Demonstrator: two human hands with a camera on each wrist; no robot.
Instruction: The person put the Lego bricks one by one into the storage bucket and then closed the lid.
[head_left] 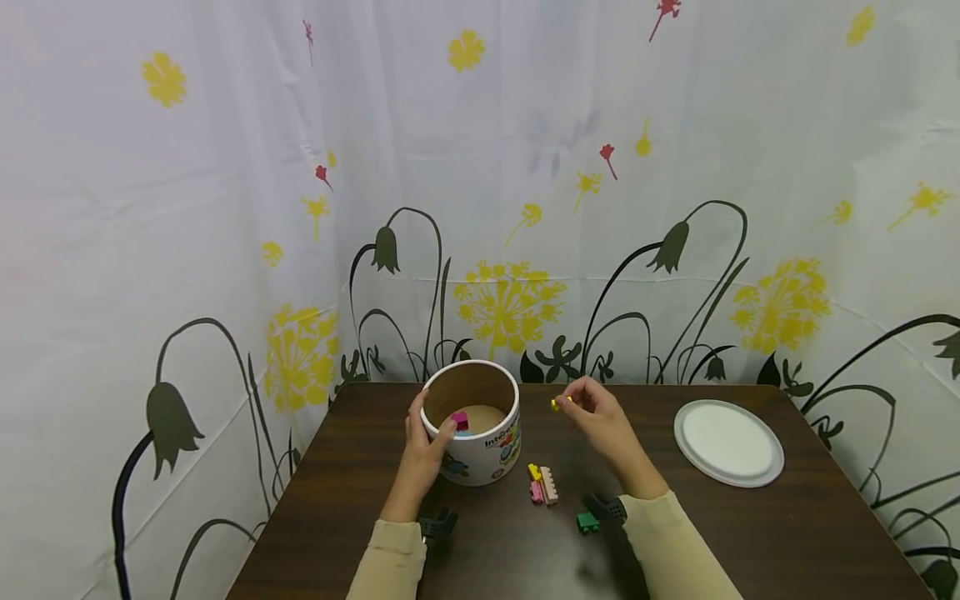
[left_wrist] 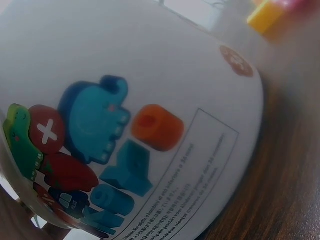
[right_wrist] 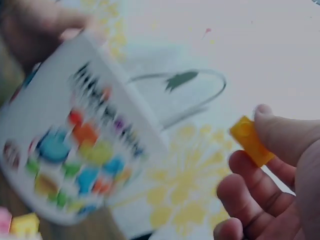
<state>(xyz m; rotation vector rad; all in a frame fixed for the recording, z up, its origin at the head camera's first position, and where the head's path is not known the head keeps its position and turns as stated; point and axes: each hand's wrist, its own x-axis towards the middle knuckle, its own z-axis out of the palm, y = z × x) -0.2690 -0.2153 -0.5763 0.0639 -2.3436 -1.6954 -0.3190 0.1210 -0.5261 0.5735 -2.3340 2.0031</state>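
My left hand (head_left: 422, 457) grips the near left rim of a white round tub (head_left: 471, 467) printed with coloured shapes. Inside the tub lie a magenta brick (head_left: 460, 420) and a bit of light blue. To the right of the tub, my right hand (head_left: 604, 423) pinches a small yellow toy brick (right_wrist: 251, 141) between thumb and fingers, above the table. On the table between the hands sit a yellow brick (head_left: 534, 472), a pink brick (head_left: 536, 492) and a long pale brick (head_left: 549, 486) close together. A green brick (head_left: 588, 522) lies near the right wrist.
A round white lid (head_left: 729, 442) lies flat at the right on the dark wooden table (head_left: 330, 508). Behind the table's far edge hangs a white curtain (head_left: 495, 150) with flower prints. Each wrist wears a dark strap.
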